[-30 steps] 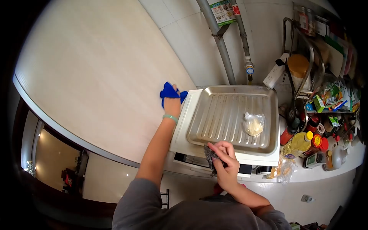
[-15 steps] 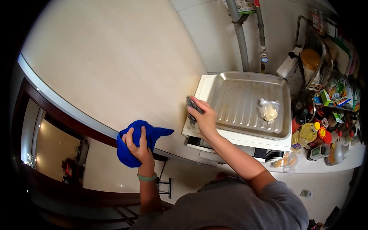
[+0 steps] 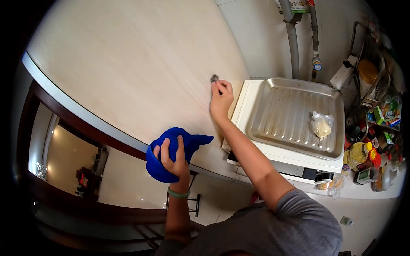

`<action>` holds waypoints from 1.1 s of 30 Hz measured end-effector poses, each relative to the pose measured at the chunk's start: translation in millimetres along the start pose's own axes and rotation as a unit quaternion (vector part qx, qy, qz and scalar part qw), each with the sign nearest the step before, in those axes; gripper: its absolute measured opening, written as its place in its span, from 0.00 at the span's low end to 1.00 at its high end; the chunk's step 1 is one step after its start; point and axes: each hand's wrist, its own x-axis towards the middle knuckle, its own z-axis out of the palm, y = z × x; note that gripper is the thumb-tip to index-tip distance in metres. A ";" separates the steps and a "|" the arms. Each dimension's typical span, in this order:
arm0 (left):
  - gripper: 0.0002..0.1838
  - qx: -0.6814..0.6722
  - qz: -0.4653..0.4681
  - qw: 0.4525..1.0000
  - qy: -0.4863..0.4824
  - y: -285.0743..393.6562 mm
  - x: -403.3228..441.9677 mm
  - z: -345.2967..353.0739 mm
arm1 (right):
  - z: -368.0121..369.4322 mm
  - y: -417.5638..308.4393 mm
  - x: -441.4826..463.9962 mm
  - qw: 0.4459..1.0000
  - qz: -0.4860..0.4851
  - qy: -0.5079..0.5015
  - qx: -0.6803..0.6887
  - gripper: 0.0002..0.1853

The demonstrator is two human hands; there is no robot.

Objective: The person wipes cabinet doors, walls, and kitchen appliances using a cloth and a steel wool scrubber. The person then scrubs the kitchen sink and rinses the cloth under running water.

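- Beige wall [image 3: 128,64]: fills the upper left, with a metal strip along its lower edge; the right hand works close against it.
- White appliance [image 3: 240,104]: stands just beside the wall; the right forearm passes in front of its near left corner.
- Metal tray [image 3: 279,115]: ridged, brown-spotted, resting on top of the appliance.
- Blue cloth [image 3: 157,170]: bunched under the left hand near the metal strip, one corner sticking out to the right.
- Left hand [image 3: 174,165]: fingers spread over the cloth and gripping it; a green bracelet [image 3: 179,194] circles the wrist.
- Right hand [image 3: 222,99]: raised left of the tray; fingertips pinched together on the scouring pad.
- Oil bottle [image 3: 358,154]: yellow-capped, among jars right of the tray.
- Plastic bag [image 3: 321,126]: knotted around a pale lump, lying in the tray's right half.
- Scouring pad [image 3: 214,78]: dark, small, mostly hidden by the fingers; at the wall's surface, though firm contact is hard to tell.
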 end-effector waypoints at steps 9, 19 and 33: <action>0.25 -0.036 0.014 0.999 -0.021 -3.4 -2.0 0.5 | 5.7 -9.0 4.8 0.986 -0.125 -0.112 0.024 0.05; 0.20 -0.046 -0.009 0.998 -0.049 9.4 3.7 0.1 | -6.0 -5.7 9.0 0.976 -0.161 -0.130 -0.063 0.08; 0.22 -0.049 -0.084 0.992 -0.079 62.9 68.6 80.3 | -143.6 -50.5 -59.7 0.975 0.135 -0.166 0.066 0.22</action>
